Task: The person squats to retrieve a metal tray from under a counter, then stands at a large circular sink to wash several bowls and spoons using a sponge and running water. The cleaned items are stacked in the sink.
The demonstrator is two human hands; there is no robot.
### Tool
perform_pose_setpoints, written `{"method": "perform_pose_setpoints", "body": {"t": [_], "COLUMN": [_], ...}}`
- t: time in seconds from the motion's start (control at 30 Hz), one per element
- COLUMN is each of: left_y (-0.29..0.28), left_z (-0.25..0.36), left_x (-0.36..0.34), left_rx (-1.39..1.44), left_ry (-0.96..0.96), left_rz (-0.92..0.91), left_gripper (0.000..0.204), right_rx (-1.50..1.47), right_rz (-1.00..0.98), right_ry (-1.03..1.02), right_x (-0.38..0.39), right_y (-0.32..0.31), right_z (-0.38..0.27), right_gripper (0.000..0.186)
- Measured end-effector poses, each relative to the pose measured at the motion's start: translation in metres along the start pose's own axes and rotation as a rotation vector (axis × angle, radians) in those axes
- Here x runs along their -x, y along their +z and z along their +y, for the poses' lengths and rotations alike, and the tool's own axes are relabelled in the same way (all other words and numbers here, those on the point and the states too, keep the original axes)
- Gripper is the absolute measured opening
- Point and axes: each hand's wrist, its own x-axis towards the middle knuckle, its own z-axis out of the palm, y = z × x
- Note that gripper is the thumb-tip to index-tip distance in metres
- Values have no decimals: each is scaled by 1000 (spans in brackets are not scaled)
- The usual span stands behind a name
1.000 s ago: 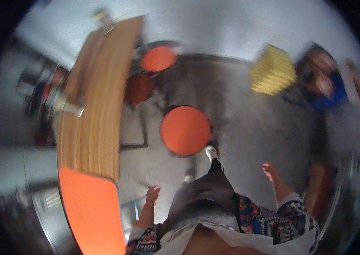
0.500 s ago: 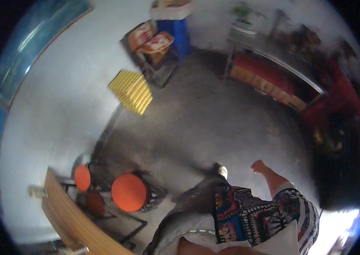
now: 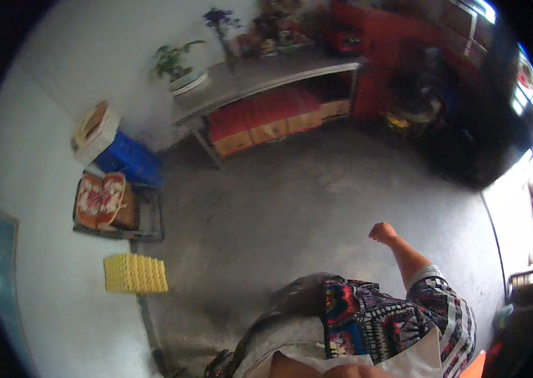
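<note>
Count one right hand point(image 3: 382, 232) with curled, seemingly empty fingers, one long table point(image 3: 252, 77). See open floor point(image 3: 279, 189) to its edge.

This is looking like a front room in a home: a potted plant point(image 3: 175, 64) is standing on a long table point(image 3: 250, 80), cardboard boxes point(image 3: 269, 131) are sitting underneath, a chair with patterned padding point(image 3: 99, 200) and a blue bin point(image 3: 129, 161) are lining the pale wall point(image 3: 58, 164), and daylight is spilling across the concrete floor point(image 3: 266, 208).

Open floor point(image 3: 291, 195) ahead; yellow stack point(image 3: 135, 273) blocks left, table point(image 3: 257, 77) beyond.
</note>
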Motion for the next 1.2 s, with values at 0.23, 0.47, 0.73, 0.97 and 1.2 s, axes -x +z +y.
{"method": "perform_pose_setpoints", "body": {"t": [0.23,0.47,0.73,0.97,1.2], "left_y": [-5,181,490,595,719], "left_z": [117,296,305,217,231], "left_x": [-106,-211,-105,-6,97], "left_rx": [-326,-663,-988,-1225,-1385], "left_ry": [197,483,850,916,926], "left_rz": [-194,-603,-1351,-1752,-1751], "left_gripper": [27,27,27,28,28], "right_rx": [-903,-912,-1104,-1336,-869], "right_rz": [187,54,380,-215,313], "right_ry": [566,1330,1857,1831,1801], "right_x": [133,342,433,412,451], "right_y": [90,216,381,551,447], "right_z": [11,-46,-167,-263,-120], "right_gripper": [24,38,25,12,9]}}
